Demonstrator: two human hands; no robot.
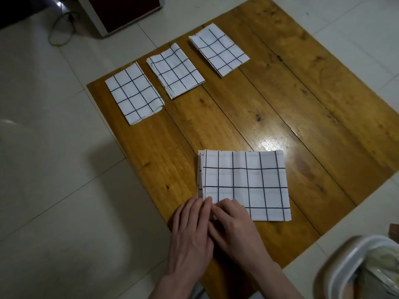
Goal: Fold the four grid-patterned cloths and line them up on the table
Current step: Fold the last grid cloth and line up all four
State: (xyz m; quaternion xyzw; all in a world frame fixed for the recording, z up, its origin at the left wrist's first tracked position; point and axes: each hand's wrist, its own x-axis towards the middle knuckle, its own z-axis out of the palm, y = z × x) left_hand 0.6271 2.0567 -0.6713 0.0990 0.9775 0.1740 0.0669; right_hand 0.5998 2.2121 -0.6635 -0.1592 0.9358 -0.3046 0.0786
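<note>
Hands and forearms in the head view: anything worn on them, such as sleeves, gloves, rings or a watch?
Nothing visible. The left hand and right hand are bare, with no gloves, rings or watch showing. Both forearms are uncovered to the frame's bottom edge; no sleeve appears.

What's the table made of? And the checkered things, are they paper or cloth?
The table looks like wooden planks: grain, knots, seams, with a glossy finish that reflects light. The nearest checkered piece looks like thin woven cloth: soft creases and layered folded edges, though paper can't be fully ruled out.
</note>
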